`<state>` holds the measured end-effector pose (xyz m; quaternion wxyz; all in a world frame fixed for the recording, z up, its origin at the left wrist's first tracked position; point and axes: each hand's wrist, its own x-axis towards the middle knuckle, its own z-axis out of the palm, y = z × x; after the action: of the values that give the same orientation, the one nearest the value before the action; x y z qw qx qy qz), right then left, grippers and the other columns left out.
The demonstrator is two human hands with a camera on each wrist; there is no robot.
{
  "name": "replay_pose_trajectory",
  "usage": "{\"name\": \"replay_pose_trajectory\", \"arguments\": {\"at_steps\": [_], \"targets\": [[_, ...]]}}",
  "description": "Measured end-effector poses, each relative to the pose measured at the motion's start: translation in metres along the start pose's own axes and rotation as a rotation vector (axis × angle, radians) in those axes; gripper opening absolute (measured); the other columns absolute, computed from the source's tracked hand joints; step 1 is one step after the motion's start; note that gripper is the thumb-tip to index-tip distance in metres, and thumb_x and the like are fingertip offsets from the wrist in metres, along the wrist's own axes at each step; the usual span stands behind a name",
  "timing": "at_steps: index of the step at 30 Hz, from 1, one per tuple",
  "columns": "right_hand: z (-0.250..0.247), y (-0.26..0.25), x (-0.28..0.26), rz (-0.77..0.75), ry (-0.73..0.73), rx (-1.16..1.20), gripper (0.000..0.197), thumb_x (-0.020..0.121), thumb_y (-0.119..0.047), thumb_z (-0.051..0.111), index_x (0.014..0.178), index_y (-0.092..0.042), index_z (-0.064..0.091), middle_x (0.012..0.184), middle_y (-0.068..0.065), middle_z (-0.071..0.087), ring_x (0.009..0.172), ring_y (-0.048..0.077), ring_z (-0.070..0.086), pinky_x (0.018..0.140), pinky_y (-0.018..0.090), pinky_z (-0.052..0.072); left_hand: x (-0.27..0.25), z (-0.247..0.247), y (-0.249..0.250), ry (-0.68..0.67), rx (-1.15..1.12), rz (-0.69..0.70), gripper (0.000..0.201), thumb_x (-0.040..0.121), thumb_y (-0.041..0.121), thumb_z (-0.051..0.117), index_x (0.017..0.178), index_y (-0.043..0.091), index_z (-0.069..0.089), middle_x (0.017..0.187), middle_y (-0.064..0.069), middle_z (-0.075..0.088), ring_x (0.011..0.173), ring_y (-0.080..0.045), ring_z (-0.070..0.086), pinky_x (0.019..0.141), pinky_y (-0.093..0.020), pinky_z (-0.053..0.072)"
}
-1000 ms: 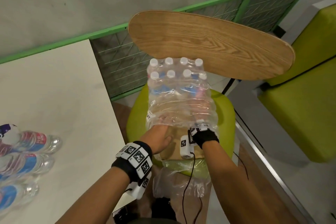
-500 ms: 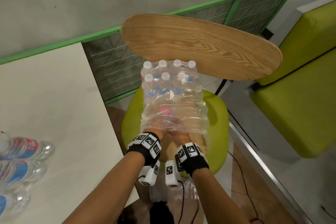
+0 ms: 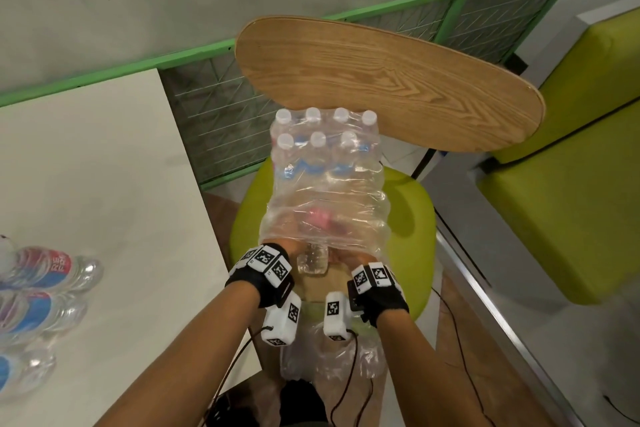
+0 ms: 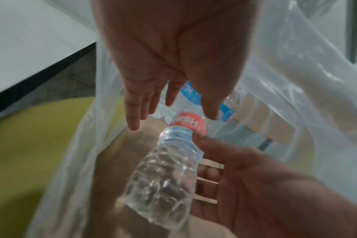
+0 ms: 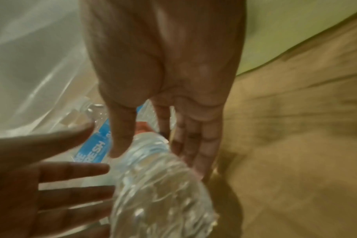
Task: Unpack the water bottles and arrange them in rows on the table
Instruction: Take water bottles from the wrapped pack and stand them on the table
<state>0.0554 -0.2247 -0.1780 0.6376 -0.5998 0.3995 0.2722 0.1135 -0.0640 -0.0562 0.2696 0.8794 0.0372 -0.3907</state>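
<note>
A shrink-wrapped pack of water bottles (image 3: 325, 191) stands on a green chair seat (image 3: 412, 218), its near end torn open. Both hands are at that opening. My right hand (image 5: 157, 161) grips a clear bottle with a red label (image 4: 163, 177), thumb on top and fingers underneath. The bottle's base (image 3: 312, 260) sticks out of the wrap between my wrists. My left hand (image 4: 171, 116) reaches into the wrap just above that bottle with straight fingers, holding nothing. Blue-labelled bottles (image 4: 190, 95) lie deeper inside.
The white table (image 3: 104, 184) is to the left, with several bottles (image 3: 45, 270) lying on their sides at its left edge. The chair's wooden backrest (image 3: 381, 80) rises behind the pack. Loose plastic wrap (image 3: 332, 357) hangs below the seat. A green bench (image 3: 571, 184) stands to the right.
My left hand has moved from the pack's near edge into the opening beside the right hand. A bottle's base now sticks out of the wrap between them.
</note>
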Motion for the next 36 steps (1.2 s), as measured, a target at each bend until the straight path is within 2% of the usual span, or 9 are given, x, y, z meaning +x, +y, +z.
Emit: {"name": "replay_pose_trajectory", "arguments": {"at_steps": [5,9,12,13,15,18,28,31,36], "targets": [[0.003,-0.040,-0.068,-0.319,-0.067,-0.391,0.038,0.078,-0.036,0.074,0.115,-0.034,0.064,0.106,-0.008,0.070,0.106,0.018,0.065,0.094,0.039,0.053,-0.004,-0.006,0.016,0.126,-0.229,0.200,0.019,0.085,0.022,0.065,0.097,0.008,0.066,0.085,0.002,0.059,0.085,-0.017,0.057,0.061,-0.011,0.043],[-0.012,-0.047,-0.085,-0.325,0.107,-0.997,0.055,0.081,-0.015,0.068,0.133,-0.021,0.052,0.140,0.002,0.051,0.129,0.019,0.049,0.108,0.032,0.041,-0.007,-0.005,0.013,0.132,-0.419,0.229,0.016,0.083,0.014,0.067,0.098,0.012,0.064,0.081,0.008,0.057,0.084,-0.016,0.057,0.062,-0.012,0.043],[-0.005,-0.077,-0.106,-0.322,0.166,-1.258,0.008,0.081,-0.011,0.061,0.077,-0.017,0.064,0.119,0.009,0.064,0.114,0.024,0.060,0.087,0.023,0.047,-0.005,-0.003,0.010,0.117,-0.610,0.219,0.014,0.082,0.007,0.067,0.089,0.017,0.063,0.082,-0.002,0.062,0.084,-0.025,0.062,0.064,-0.017,0.050],[0.001,-0.086,-0.106,-0.309,0.162,-1.320,0.018,0.081,-0.011,0.060,0.064,-0.017,0.056,0.107,0.012,0.066,0.110,0.026,0.061,0.082,0.024,0.047,-0.006,-0.002,0.010,0.099,-0.612,0.199,0.013,0.081,0.007,0.067,0.087,0.018,0.062,0.086,-0.006,0.063,0.087,-0.027,0.062,0.069,-0.024,0.052],[0.006,-0.100,-0.100,-0.306,0.157,-1.419,0.011,0.084,-0.010,0.055,0.082,-0.012,0.065,0.111,0.014,0.063,0.112,0.029,0.059,0.091,0.032,0.049,-0.010,0.000,0.010,-0.036,-0.577,0.176,0.018,0.083,0.009,0.067,0.085,0.021,0.055,0.091,-0.006,0.060,0.091,-0.026,0.058,0.082,-0.035,0.049],[0.007,-0.110,-0.089,-0.356,0.168,-1.446,0.028,0.087,-0.010,0.052,0.112,-0.008,0.064,0.128,0.012,0.057,0.118,0.030,0.054,0.098,0.038,0.048,-0.016,0.003,0.004,-0.190,-0.213,0.178,0.026,0.087,0.030,0.061,0.109,0.018,0.060,0.118,-0.006,0.060,0.114,-0.023,0.054,0.105,-0.035,0.038],[-0.003,-0.091,-0.095,-0.298,0.156,-1.431,0.039,0.090,-0.016,0.049,0.128,-0.016,0.056,0.145,0.009,0.044,0.136,0.026,0.038,0.113,0.039,0.033,-0.035,-0.003,-0.016,-0.120,0.042,0.381,0.053,0.068,0.021,0.079,0.116,0.024,0.057,0.107,0.006,0.062,0.098,-0.014,0.056,0.083,-0.021,0.041],[-0.005,-0.058,-0.099,-0.271,0.136,-1.406,0.029,0.086,-0.012,0.053,0.110,-0.015,0.068,0.126,0.006,0.062,0.117,0.024,0.058,0.100,0.035,0.047,-0.040,-0.010,-0.027,-0.203,0.128,0.452,0.066,0.065,0.021,0.081,0.123,0.025,0.052,0.116,0.006,0.061,0.106,-0.013,0.056,0.093,-0.023,0.044],[0.004,-0.050,-0.094,-0.242,0.164,-0.779,0.040,0.094,-0.023,0.054,0.131,-0.008,0.052,0.129,0.000,0.052,0.119,0.020,0.052,0.079,0.007,0.049,-0.049,-0.021,-0.038,-0.246,0.157,0.571,0.063,0.064,0.015,0.081,0.119,0.018,0.050,0.111,0.008,0.056,0.098,-0.006,0.050,0.082,-0.014,0.036]]}}
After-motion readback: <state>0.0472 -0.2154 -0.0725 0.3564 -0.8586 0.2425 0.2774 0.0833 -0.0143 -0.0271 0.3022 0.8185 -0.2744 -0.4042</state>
